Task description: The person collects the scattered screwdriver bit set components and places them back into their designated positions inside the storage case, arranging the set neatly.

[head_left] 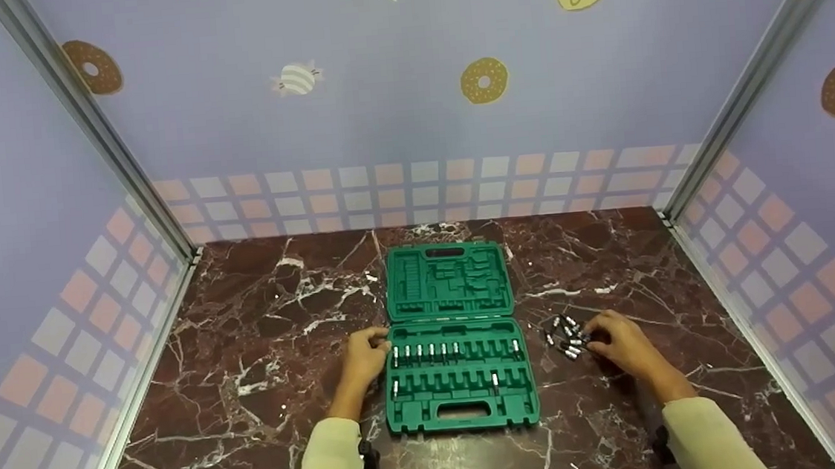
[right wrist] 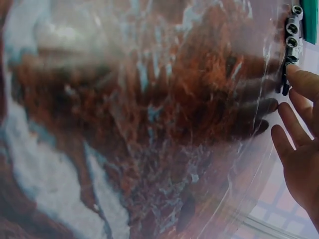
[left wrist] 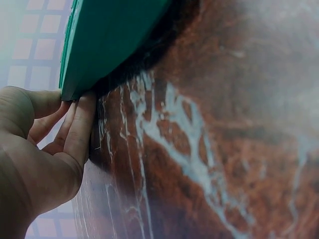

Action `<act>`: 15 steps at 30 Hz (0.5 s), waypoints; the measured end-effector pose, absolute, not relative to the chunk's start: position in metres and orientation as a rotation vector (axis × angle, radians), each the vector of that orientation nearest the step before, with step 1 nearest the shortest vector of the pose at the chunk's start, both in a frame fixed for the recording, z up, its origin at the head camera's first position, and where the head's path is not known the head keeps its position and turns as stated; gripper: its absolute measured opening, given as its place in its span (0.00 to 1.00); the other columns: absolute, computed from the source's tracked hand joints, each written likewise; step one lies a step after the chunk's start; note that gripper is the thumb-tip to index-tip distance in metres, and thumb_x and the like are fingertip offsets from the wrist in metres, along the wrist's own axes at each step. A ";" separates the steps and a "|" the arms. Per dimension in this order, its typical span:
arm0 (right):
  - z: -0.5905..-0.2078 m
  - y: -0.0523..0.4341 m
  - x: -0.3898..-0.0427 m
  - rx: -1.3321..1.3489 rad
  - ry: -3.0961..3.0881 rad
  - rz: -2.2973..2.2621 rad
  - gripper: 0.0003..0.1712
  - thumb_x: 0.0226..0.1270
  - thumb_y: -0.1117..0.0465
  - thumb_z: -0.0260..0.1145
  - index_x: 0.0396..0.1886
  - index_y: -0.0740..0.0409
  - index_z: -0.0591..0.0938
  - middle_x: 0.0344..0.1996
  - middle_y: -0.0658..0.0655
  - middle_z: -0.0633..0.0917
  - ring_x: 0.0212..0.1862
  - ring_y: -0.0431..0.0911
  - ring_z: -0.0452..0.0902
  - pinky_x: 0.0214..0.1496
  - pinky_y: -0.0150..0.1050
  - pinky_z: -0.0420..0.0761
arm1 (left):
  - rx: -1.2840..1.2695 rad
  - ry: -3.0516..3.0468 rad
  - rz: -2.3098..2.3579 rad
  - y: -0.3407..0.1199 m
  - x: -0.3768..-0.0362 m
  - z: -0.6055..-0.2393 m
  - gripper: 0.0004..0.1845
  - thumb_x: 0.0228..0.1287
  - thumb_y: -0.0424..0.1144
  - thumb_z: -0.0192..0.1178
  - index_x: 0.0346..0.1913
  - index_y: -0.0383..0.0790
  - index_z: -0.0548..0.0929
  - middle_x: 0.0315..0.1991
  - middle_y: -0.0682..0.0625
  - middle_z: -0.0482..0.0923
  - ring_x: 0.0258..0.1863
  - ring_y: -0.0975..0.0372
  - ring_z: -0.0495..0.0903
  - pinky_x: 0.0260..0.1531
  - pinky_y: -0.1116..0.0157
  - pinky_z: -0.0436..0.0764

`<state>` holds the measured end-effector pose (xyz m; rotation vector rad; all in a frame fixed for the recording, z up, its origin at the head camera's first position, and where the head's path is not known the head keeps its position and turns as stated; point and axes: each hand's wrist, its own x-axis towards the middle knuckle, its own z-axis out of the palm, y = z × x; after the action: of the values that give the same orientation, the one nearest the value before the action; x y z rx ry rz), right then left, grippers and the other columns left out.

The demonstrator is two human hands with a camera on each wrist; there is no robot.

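Note:
An open green tool case [head_left: 463, 402] lies flat, its lid folded back. Several bit sockets [head_left: 432, 352] with chrome bodies stand in its slotted rows. My left hand [head_left: 364, 355] pinches the case's left edge; in the left wrist view, the thumb lies against the green side [left wrist: 107, 45] with fingers beneath. To the right of the case is a loose pile of bit sockets [head_left: 568, 336], chrome with black shafts. My right hand [head_left: 620, 341] is at the pile's right side, thumb and forefinger pinching a bit socket [right wrist: 291, 59]; its other fingers are spread.
The case and pile sit on a dark red marbled tabletop [head_left: 251, 397] with white veins. A patterned back wall [head_left: 408, 116] and two side walls close the space in. The lid [head_left: 449, 280] reaches toward the back wall, its moulded slots facing up.

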<state>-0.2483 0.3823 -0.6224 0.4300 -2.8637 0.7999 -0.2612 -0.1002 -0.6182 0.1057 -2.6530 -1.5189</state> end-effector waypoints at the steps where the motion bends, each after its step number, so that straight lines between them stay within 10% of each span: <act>1: -0.623 0.382 -0.248 0.423 -2.863 0.800 0.12 0.57 0.69 0.78 0.41 0.59 0.87 0.44 0.58 0.84 0.52 0.60 0.82 0.58 0.60 0.78 | 0.107 -2.652 -1.519 -0.100 -0.261 -0.618 0.10 0.64 0.27 0.66 0.48 0.33 0.90 0.38 0.41 0.87 0.41 0.49 0.85 0.44 0.51 0.82; 15: -0.627 0.381 -0.246 0.391 -2.873 0.790 0.11 0.58 0.67 0.78 0.37 0.57 0.84 0.45 0.58 0.83 0.53 0.62 0.79 0.58 0.63 0.76 | 0.128 -2.672 -1.494 -0.100 -0.260 -0.619 0.11 0.65 0.28 0.67 0.48 0.35 0.90 0.39 0.42 0.88 0.41 0.50 0.85 0.46 0.49 0.82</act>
<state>-0.2458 0.3808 -0.6267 0.3914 -2.8725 0.7900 -0.2601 -0.1002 -0.6191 0.1276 -2.6716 -1.4943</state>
